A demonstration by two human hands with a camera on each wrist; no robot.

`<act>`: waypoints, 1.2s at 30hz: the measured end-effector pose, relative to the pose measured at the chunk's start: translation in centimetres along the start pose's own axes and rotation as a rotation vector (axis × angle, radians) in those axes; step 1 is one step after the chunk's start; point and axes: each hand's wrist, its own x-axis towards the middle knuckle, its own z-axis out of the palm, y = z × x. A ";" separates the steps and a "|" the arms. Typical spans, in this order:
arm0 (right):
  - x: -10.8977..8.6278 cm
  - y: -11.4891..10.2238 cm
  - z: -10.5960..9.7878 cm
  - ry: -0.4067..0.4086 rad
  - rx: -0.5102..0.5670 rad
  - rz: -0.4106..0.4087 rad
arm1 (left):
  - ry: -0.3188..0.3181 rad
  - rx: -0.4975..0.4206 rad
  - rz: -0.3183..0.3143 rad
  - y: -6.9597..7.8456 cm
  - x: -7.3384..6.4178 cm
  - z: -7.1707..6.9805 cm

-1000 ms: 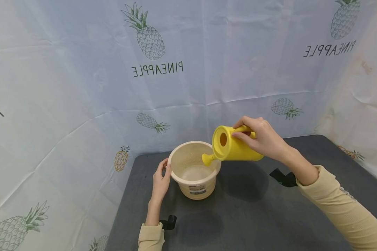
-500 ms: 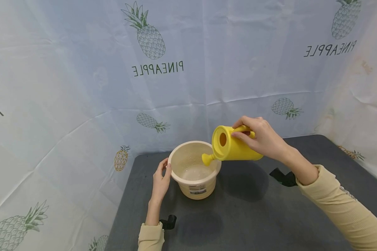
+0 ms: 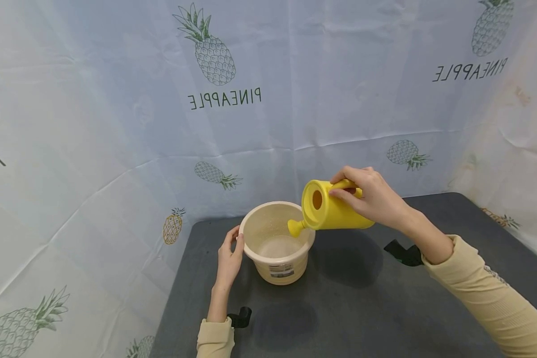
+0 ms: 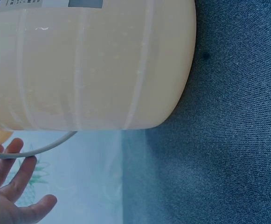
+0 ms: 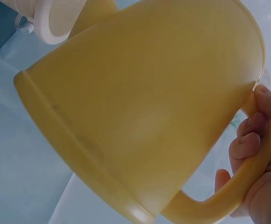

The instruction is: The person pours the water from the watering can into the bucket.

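Note:
A cream plastic bucket stands upright on the dark table. In the head view my left hand holds its left rim, thumb and fingers close together there. The left wrist view shows fingers of this hand against the bucket's thin pale bail handle. My right hand grips the handle of a yellow watering can, fingers wrapped round it in the right wrist view. The can lies tipped to the left above the table, its round filling hole facing left. Its spout head overlaps the bucket's opening.
Behind the table hangs a pale curtain printed with pineapples, with more of it on both sides. Black straps show at both forearms. The bucket bears a printed label on its near side.
Almost nothing differs. The watering can and right hand stay tipped over the bucket, and the left hand keeps its place at the rim.

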 end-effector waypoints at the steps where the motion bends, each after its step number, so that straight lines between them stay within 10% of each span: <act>1: 0.0 0.0 0.0 0.001 0.000 0.000 | -0.001 0.001 0.003 0.0 0.0 0.0; 36: -0.1 0.1 0.1 -0.015 -0.021 0.019 | 0.012 0.003 -0.018 0.3 0.0 0.0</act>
